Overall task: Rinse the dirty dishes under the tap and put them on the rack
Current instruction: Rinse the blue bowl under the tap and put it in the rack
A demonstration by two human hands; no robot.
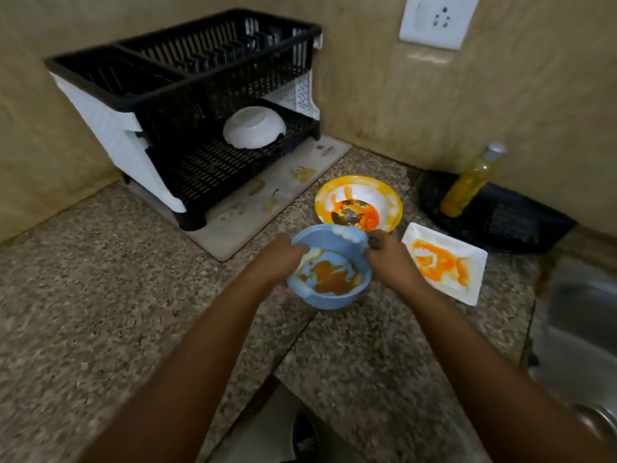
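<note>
Now the left hand (283, 259) and right hand (390, 259) both grasp the dirty blue bowl (329, 267) above the counter (100, 295); the rack (187, 111) stands at eleven o'clock.

Both hands gripping blue bowl (329, 267) above table (100, 295): left hand (278, 262) clasping left rim, right hand (390, 259) pinching right rim, fingers (374, 242) curling over edge. Orange sauce and white smears sitting inside bowl. Yellow-rimmed plate (359, 203) lying just behind, stained orange. White rectangular plate (445, 262) lying right of bowl, near sink (581, 329) at table's right edge. Black-and-white rack (187, 105) standing at back left corner, white bowl (253, 127) resting upside down on lower tier. Yellow bottle (470, 182) leaning by back wall.
</note>
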